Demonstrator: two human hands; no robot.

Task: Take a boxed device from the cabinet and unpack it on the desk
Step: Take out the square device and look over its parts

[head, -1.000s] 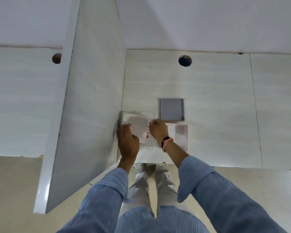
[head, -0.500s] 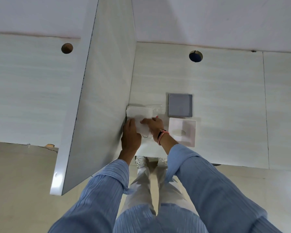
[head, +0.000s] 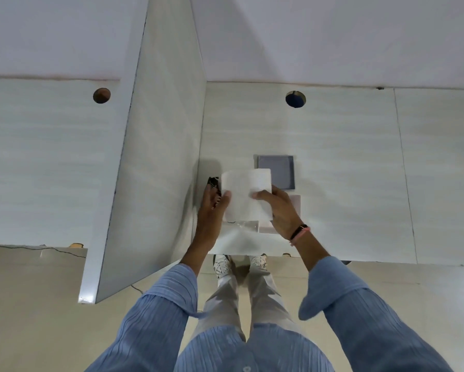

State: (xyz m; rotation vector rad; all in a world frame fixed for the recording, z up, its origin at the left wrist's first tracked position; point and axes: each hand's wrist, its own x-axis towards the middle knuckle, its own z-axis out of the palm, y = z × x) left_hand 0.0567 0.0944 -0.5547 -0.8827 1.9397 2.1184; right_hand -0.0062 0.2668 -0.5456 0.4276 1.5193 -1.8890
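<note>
Both my hands hold a white folded sheet (head: 245, 194) up over the desk (head: 332, 170). My left hand (head: 212, 208) grips its left edge and also has a small black item (head: 213, 182) between its fingers. Gripping the sheet's right edge is my right hand (head: 280, 208). A grey-blue square box part (head: 279, 167) lies flat on the desk just beyond the sheet. A pale pink box tray (head: 295, 205) lies partly hidden behind my right hand. A clear plastic bag (head: 243, 226) lies on the desk under the sheet.
An upright white divider panel (head: 155, 157) stands right beside my left hand. Two round cable holes (head: 295, 99) (head: 101, 95) are cut in the desk near the wall. The desk's front edge (head: 386, 263) runs just before my feet.
My hands have lifted the white sheet off the desk and spread it between them. The plastic bag now lies below it, and the pink tray is mostly covered by my right hand.
</note>
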